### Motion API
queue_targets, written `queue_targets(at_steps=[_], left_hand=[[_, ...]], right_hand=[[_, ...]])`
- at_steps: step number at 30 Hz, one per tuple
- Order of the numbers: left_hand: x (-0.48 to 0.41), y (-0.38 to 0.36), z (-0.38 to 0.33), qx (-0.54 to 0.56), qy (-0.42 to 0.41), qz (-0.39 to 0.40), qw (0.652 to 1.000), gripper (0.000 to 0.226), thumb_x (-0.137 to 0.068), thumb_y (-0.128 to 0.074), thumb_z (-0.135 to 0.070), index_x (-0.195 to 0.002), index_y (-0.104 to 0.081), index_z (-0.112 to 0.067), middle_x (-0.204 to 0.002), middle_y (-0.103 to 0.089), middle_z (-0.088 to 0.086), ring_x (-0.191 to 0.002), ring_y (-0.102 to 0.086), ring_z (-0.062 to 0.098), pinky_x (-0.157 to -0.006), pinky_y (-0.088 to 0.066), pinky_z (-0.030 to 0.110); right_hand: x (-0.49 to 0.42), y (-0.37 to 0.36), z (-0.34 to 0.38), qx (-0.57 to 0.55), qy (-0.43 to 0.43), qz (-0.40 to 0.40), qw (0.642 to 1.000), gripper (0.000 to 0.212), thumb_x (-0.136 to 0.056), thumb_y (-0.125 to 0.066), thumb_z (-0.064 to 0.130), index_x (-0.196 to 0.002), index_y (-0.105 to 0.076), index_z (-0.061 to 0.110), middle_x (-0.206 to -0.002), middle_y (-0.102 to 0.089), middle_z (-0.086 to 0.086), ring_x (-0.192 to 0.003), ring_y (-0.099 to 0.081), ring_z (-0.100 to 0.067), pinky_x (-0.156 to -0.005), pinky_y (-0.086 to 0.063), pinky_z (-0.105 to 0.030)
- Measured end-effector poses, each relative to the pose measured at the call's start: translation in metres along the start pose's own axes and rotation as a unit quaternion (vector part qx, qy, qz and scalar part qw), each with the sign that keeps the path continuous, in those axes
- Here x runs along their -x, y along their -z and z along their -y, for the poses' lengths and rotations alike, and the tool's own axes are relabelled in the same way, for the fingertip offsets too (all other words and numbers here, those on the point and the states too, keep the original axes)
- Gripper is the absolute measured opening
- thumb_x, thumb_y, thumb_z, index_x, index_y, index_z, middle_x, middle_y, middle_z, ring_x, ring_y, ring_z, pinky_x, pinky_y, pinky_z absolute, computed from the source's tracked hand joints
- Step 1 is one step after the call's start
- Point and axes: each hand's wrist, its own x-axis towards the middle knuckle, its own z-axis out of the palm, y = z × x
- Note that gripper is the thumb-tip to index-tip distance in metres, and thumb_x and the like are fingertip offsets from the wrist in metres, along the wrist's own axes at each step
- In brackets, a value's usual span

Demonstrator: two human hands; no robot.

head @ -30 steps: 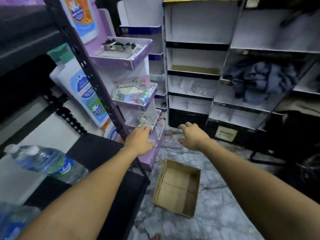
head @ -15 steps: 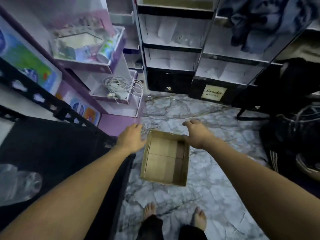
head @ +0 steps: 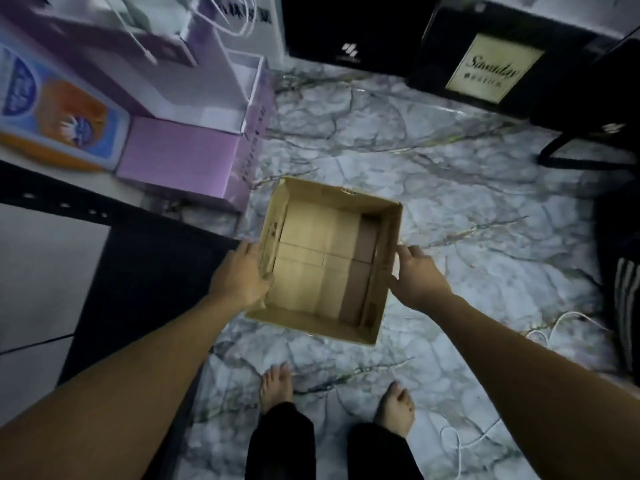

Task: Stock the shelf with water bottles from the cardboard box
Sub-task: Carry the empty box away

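Note:
The cardboard box (head: 323,329) sits open on the marble floor, and I see nothing inside it but its bare bottom flaps. My left hand (head: 240,277) is pressed against its left wall with the thumb hooked over the rim. Against the right wall lies my right hand (head: 417,280), fingers touching the rim. The black shelf (head: 145,289) runs along the left, right beside the box. No water bottle is in view.
A pink display carton (head: 180,157) stands left of the box. Black cabinets, one with a cream label (head: 495,67), line the back. A dark bag (head: 620,292) and a white cable (head: 568,318) lie on the right. My bare feet (head: 277,386) stand just behind the box.
The view has tipped down from the shelves to the floor. Both hands dropped from the air above the box to its two side walls. The bottles on the shelf have left the view.

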Motion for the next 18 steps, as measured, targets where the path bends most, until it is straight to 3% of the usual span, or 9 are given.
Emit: queue_targets(at_steps=[3, 5, 8, 10, 12, 15, 18], left_hand=[[-0.026, -0.041, 0.008, 0.015, 0.036, -0.014, 0.999, 0.054, -0.09, -0.071, -0.034, -0.136, -0.048, -0.016, -0.135, -0.051, 0.01, -0.118, -0.054, 0.034, -0.091, -0.053, 0.05], [-0.044, -0.065, 0.014, 0.047, 0.078, -0.02, 0.996, 0.066, -0.089, -0.074, -0.034, -0.144, -0.041, -0.014, -0.14, -0.049, 0.013, -0.123, -0.053, 0.036, -0.096, -0.052, 0.051], [-0.064, -0.094, 0.024, 0.079, 0.117, -0.013, 0.99, 0.076, -0.089, -0.075, -0.032, -0.149, -0.033, -0.012, -0.144, -0.047, 0.016, -0.126, -0.054, 0.038, -0.098, -0.052, 0.052], [-0.072, -0.11, 0.029, 0.089, 0.115, -0.023, 0.989, 0.071, -0.09, -0.074, -0.025, -0.146, -0.034, -0.013, -0.143, -0.049, 0.016, -0.121, -0.058, 0.04, -0.095, -0.053, 0.052], [-0.077, -0.119, 0.035, 0.098, 0.1, -0.063, 0.988, 0.063, -0.093, -0.067, -0.019, -0.146, -0.033, -0.018, -0.137, -0.053, 0.015, -0.114, -0.061, 0.04, -0.09, -0.054, 0.05], [-0.076, -0.121, 0.041, 0.113, 0.096, -0.11, 0.983, 0.042, -0.099, -0.05, -0.011, -0.137, -0.041, -0.027, -0.125, -0.062, 0.009, -0.093, -0.061, 0.028, -0.077, -0.048, 0.037], [-0.07, -0.115, 0.038, 0.103, 0.096, -0.105, 0.984, 0.037, -0.101, -0.049, -0.011, -0.134, -0.049, -0.027, -0.115, -0.068, 0.011, -0.086, -0.062, 0.027, -0.071, -0.044, 0.032]], right_hand=[[-0.027, -0.038, -0.017, -0.036, -0.04, -0.018, 0.998, 0.068, -0.099, -0.058, 0.033, -0.154, -0.027, 0.008, -0.15, -0.037, -0.02, -0.129, -0.047, -0.044, -0.101, -0.045, -0.049], [-0.043, -0.061, -0.024, -0.065, -0.061, -0.036, 0.995, 0.075, -0.099, -0.058, 0.036, -0.157, -0.02, 0.007, -0.152, -0.035, -0.02, -0.13, -0.049, -0.044, -0.101, -0.046, -0.049], [-0.06, -0.088, -0.029, -0.108, -0.081, -0.03, 0.99, 0.075, -0.1, -0.053, 0.024, -0.16, -0.011, 0.008, -0.15, -0.038, -0.023, -0.128, -0.053, -0.043, -0.099, -0.045, -0.047], [-0.067, -0.102, -0.031, -0.118, -0.082, -0.03, 0.989, 0.077, -0.098, -0.049, 0.012, -0.16, -0.004, 0.006, -0.142, -0.047, -0.026, -0.12, -0.057, -0.042, -0.089, -0.045, -0.042], [-0.07, -0.113, -0.033, -0.121, -0.082, -0.035, 0.989, 0.082, -0.098, -0.048, 0.007, -0.161, 0.004, 0.008, -0.124, -0.059, -0.025, -0.098, -0.061, -0.04, -0.078, -0.041, -0.038], [-0.071, -0.121, -0.035, -0.138, -0.095, -0.053, 0.984, 0.08, -0.098, -0.048, 0.008, -0.16, 0.001, 0.013, -0.101, -0.061, -0.018, -0.078, -0.052, -0.032, -0.072, -0.04, -0.038], [-0.069, -0.117, -0.038, -0.126, -0.111, -0.088, 0.982, 0.067, -0.096, -0.049, 0.005, -0.154, -0.016, 0.014, -0.104, -0.067, -0.018, -0.081, -0.058, -0.036, -0.072, -0.039, -0.038]])
